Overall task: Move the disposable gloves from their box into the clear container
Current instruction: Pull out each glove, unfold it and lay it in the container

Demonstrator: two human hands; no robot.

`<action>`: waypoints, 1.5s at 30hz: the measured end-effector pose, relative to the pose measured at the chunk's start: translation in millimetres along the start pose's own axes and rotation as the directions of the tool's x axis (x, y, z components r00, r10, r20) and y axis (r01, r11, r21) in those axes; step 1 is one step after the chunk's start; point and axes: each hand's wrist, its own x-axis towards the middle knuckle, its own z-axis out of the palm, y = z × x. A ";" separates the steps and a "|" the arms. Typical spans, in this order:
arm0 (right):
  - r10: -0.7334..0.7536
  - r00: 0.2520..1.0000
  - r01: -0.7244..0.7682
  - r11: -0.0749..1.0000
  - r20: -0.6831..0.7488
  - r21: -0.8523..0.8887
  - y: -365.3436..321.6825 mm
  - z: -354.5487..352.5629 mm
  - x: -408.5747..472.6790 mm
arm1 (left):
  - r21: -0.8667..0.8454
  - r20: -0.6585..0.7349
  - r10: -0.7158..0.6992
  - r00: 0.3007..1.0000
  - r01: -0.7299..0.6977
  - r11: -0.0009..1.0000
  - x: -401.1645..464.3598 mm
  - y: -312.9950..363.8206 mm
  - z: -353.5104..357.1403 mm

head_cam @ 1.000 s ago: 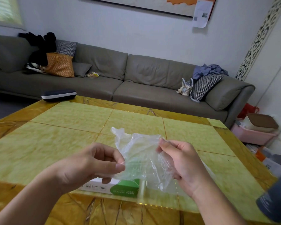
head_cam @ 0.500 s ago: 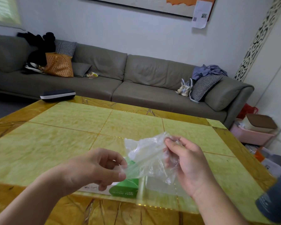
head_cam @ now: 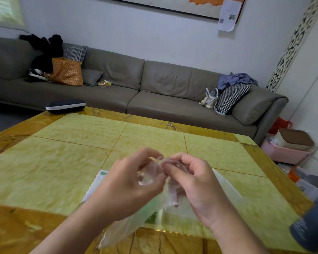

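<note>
thin clear plastic glove [head_cam: 151, 173] bunched above the table [head_cam: 62, 162], pinched between left hand [head_cam: 130, 182] and right hand [head_cam: 196, 182] over the green-and-white box [head_cam: 99, 180]; risk: slippery film springs open or slips free short of the clear container [head_cam: 226, 191].

This is a home living room. A long grey sofa [head_cam: 136, 92] runs along the wall, strewn with cushions, an orange tote bag [head_cam: 67, 72] and crumpled clothes [head_cam: 237, 80]. A framed picture [head_cam: 173, 4] hangs above it, and a yellow-green marble tabletop [head_cam: 72, 153] fills the foreground.
</note>
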 end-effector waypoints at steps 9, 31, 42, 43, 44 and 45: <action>0.073 0.997 -0.077 0.990 -0.039 -0.116 -0.1 -24.3 3.1 | -0.333 -0.142 -0.390 0.910 0.327 0.884 6.9 -4.6 -20.9; 0.103 0.950 -0.121 0.992 -0.295 -0.045 4.5 -45.8 5.5 | -0.355 0.293 -0.465 0.835 0.547 0.758 7.6 -5.1 -24.8; 0.011 0.930 -0.050 0.994 -0.367 -0.096 0.5 -55.8 4.5 | -0.154 0.502 -0.365 0.784 0.497 0.854 1.5 -1.7 -32.6; 0.006 0.925 -0.043 0.995 -0.381 -0.088 -0.3 -57.0 4.5 | -0.148 0.526 -0.343 0.778 0.481 0.864 1.4 -1.4 -34.1; 0.006 0.921 -0.039 0.996 -0.389 -0.077 -0.3 -57.8 4.6 | -0.159 0.536 -0.329 0.777 0.476 0.865 1.3 -1.8 -34.6; 0.009 0.921 -0.039 0.997 -0.389 -0.070 -0.4 -57.8 4.5 | -0.172 0.535 -0.321 0.782 0.472 0.865 1.2 -1.2 -34.1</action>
